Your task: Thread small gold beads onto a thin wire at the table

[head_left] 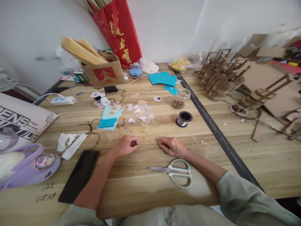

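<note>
My left hand (pixel 127 146) rests on the wooden table with its fingers curled closed. Across from it my right hand (pixel 172 147) is closed too, thumb and fingertips together. A thin gold chain (pixel 148 145) runs between the two hands, its ends lost at the fingertips. Just beyond lie small loose gold findings (pixel 144 129), scattered in little heaps. Clear bags of silvery pieces (pixel 143 116) are spread behind these. Scissors (pixel 168 169) with pale handles lie nearer to me, below the right hand, blades pointing left. A spool of fine wire (pixel 184 119) stands beyond the right hand.
A black phone (pixel 78 175) lies by my left forearm, near a lilac object (pixel 30 166). Blue cards (pixel 108 121), a jar of beads (pixel 179 103) and a cardboard box (pixel 104 73) sit farther back. Small wooden baskets (pixel 221 78) crowd the right side past a dark strip (pixel 211 125).
</note>
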`<state>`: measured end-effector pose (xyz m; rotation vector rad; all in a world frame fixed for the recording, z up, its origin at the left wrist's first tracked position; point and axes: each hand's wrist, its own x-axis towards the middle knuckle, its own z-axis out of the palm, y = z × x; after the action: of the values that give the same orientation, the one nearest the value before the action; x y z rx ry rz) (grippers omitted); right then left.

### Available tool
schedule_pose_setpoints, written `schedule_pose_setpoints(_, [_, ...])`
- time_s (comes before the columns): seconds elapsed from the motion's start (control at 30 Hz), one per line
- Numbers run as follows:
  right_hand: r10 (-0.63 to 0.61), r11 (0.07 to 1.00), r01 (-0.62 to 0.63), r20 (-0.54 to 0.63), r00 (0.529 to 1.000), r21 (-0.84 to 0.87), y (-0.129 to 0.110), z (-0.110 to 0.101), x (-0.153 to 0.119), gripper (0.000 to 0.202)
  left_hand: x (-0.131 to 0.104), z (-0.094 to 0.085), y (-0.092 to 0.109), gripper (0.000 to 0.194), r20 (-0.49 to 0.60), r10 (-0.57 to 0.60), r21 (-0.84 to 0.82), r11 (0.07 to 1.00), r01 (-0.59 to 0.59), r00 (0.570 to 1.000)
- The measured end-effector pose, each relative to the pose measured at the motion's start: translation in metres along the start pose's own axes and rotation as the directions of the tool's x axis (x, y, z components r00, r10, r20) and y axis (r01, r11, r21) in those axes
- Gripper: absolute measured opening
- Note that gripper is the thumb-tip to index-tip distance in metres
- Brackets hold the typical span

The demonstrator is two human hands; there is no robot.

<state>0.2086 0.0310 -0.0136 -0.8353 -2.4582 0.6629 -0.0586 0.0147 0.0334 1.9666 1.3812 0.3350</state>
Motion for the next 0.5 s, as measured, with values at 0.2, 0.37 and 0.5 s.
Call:
schedule_pose_setpoints(0.2, [0.008,1.000,-0.008,0.008,1.000,0.008,-0.0017,-0.0016,0.0000,0.010,0.0010,0.0009,-0.0029,0.007,0.023,0.004,0.002,1.000,-0.005,1.000])
schedule_pose_setpoints(0.37, [0.004,1.000,-0.004,0.001,1.000,0.005,-0.0021,-0.0015,0.0002,0.009,0.0007,0.0036,-0.0059,0.017,0.025,0.012,-0.019,1.000,-0.011,1.000])
schedule_pose_setpoints(0.5, [0.001,1.000,-0.001,0.003,1.000,0.006,-0.0031,-0.0020,0.0010,0.011,-0.0001,0.0036,-0.0056,0.022,0.027,0.039,0.034,0.999,-0.040,0.999])
